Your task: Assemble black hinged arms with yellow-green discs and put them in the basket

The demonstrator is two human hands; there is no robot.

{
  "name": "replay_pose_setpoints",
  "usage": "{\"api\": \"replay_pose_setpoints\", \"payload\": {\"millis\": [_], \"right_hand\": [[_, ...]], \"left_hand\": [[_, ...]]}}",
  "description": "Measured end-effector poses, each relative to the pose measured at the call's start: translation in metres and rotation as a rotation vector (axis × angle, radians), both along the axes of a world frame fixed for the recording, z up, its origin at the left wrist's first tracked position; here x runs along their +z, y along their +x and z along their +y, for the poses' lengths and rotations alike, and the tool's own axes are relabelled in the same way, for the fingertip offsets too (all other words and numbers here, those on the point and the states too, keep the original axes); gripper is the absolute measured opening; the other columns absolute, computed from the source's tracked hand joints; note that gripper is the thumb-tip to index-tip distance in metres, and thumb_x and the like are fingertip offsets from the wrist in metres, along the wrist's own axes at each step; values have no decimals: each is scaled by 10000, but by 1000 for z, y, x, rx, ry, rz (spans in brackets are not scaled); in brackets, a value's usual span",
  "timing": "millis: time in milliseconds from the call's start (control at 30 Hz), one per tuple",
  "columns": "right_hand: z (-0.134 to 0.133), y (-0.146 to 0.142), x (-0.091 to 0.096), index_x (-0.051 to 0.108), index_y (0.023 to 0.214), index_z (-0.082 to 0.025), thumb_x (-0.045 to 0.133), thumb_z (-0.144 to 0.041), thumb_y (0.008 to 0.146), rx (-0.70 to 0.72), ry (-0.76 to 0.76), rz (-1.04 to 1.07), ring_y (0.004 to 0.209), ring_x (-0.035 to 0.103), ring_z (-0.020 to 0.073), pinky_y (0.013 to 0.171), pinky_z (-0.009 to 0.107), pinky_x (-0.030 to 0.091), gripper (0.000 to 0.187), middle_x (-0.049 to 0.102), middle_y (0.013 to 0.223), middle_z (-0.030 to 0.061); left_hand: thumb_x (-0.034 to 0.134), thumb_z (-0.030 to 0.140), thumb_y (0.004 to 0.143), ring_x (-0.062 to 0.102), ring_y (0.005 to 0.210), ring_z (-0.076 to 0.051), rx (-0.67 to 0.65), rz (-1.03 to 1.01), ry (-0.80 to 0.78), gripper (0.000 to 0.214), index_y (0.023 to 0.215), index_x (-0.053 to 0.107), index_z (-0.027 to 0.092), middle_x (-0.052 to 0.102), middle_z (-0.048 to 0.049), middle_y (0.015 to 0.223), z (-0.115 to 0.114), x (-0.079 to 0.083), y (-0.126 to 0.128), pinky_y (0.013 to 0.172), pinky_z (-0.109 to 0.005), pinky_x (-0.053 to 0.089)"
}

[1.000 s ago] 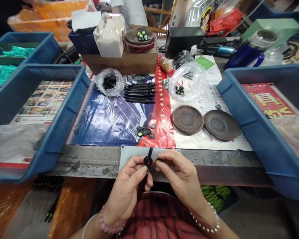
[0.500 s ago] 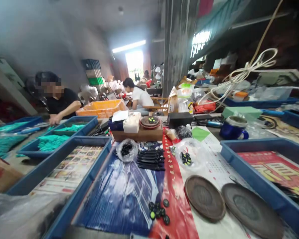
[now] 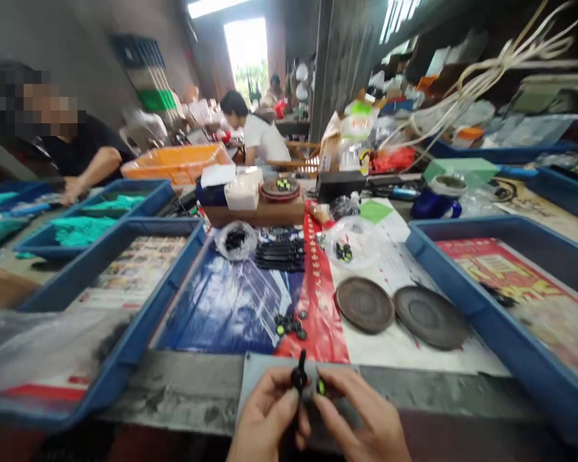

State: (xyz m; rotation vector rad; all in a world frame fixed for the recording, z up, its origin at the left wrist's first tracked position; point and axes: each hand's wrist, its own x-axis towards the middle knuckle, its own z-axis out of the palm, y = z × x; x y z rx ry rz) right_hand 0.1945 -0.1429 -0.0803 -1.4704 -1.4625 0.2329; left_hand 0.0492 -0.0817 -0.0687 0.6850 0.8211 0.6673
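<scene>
At the table's front edge, my left hand (image 3: 272,414) pinches a black plastic part (image 3: 299,375) with a round head and a thin stem pointing up. Close beside it, my right hand (image 3: 363,410) grips a small round disc (image 3: 321,386), black with a yellow-green face, between thumb and fingertips. A narrow gap separates the two pieces. Beneath my hands lies a grey plate (image 3: 253,367). Just beyond it, several similar black discs (image 3: 291,326) sit loose on the sheet, one showing a yellow-green face.
Farther back lie a row of black stick-like parts (image 3: 280,255), a plastic bag of black pieces (image 3: 236,240) and another bag of discs (image 3: 354,247). Two brown round dishes (image 3: 365,305) are on the right. Blue trays (image 3: 183,256) flank both sides. A person (image 3: 84,151) works at far left.
Both my hands have come into view at the bottom, holding the black part and the disc. The camera has tilted down, so the table's front edge and grey plate show more.
</scene>
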Motion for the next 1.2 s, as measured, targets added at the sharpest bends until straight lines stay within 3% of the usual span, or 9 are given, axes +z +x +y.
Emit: {"api": "replay_pose_setpoints", "payload": {"millis": [33,133,367,733,867,967,1200], "right_hand": [[-3,-1,2,654,1099,-231,586,-225,955,-29,-11,46,766,704,130,706,172,587,159,717,905,12],[-7,-7,7,658,1094,-200,626,-173,929,-75,2,115,756,680,110,731,165,564,171,700,889,11],[-8,-22,7,660,1118,-156,632,-142,930,-72,71,143,766,682,111,733,171,568,190,700,913,37],[-15,-32,3,643,1177,-171,622,-178,962,-110,111,167,891,690,127,799,180,569,216,701,982,53],[-19,-33,9,637,1201,-189,614,-189,972,-79,124,198,919,692,130,836,192,565,230,712,1009,44],[-21,-34,12,641,1194,-199,625,-211,969,-89,144,198,921,697,141,840,208,567,226,719,1018,41],[-22,-35,13,649,1162,-222,620,-245,974,-108,94,243,872,693,154,787,232,570,191,714,975,34]], "left_hand": [[877,429,690,546,550,-93,24,1,2,366,921,747,175,670,-23,716,-2,2,1,507,-192,427],[798,316,801,563,644,-90,40,0,-34,234,990,736,192,681,-25,860,-8,7,1,589,-188,468],[738,253,848,541,670,-91,41,-75,-44,159,997,741,198,657,-21,836,-19,11,0,612,-179,472],[728,282,870,575,695,-83,87,-47,150,187,1056,749,277,681,-15,925,-35,5,-3,652,-158,519],[668,216,918,643,943,-99,78,-56,302,248,1120,729,347,650,-2,1132,-41,2,-7,832,-142,530],[659,202,925,621,1114,-117,95,-80,318,266,1139,722,347,623,1,1211,-44,2,-9,954,-137,491],[644,177,929,613,1140,-161,71,-58,296,263,1115,727,344,608,-15,1214,-46,0,-11,915,-182,529]]}}
